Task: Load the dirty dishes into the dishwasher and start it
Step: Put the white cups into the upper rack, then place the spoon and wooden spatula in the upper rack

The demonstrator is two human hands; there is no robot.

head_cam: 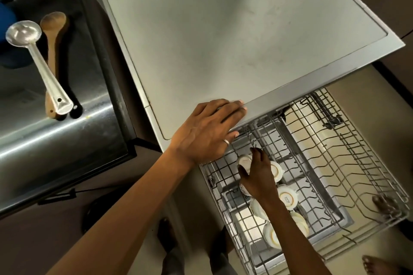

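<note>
Smooth grey dishwasher top (pixel 223 40) fills the middle, beside a brushed steel counter (pixel 55 140) where a metal ladle (pixel 33 35) and a wooden spoon (pixel 53 27) lie side by side. Below it, the pulled-out wire rack (pixel 335 163) holds round white cups (pixel 287 196) turned base-up along its left side. The left hand (pixel 207 131) lies flat, fingers straight, on the top's front edge, while the right hand (pixel 257 176) reaches into the rack, fingers curled round a small white cup (pixel 244 161).
</note>
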